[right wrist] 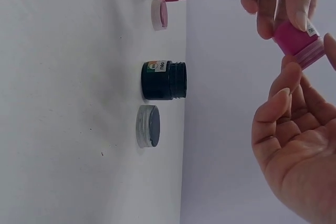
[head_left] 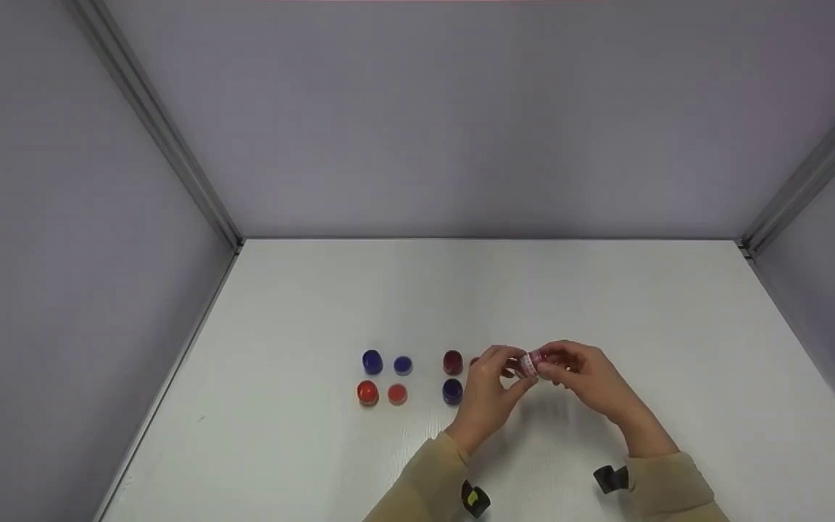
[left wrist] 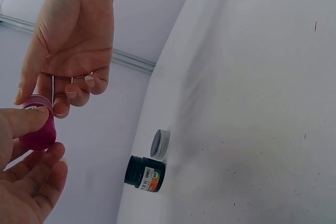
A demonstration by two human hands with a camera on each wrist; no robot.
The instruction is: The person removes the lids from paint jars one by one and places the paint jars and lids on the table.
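Both hands meet above the table's front middle around a small magenta jar with a white label. My left hand grips the jar's body between thumb and fingers. My right hand pinches its paler lid end with thumb and fingertips, the palm turned towards the camera in the right wrist view. On the table just below them stand an uncapped dark jar and its silver-rimmed lid.
Left of the hands stand a blue jar with its lid, a red jar with its lid, a dark red jar and a dark blue jar. Grey walls enclose the white table.
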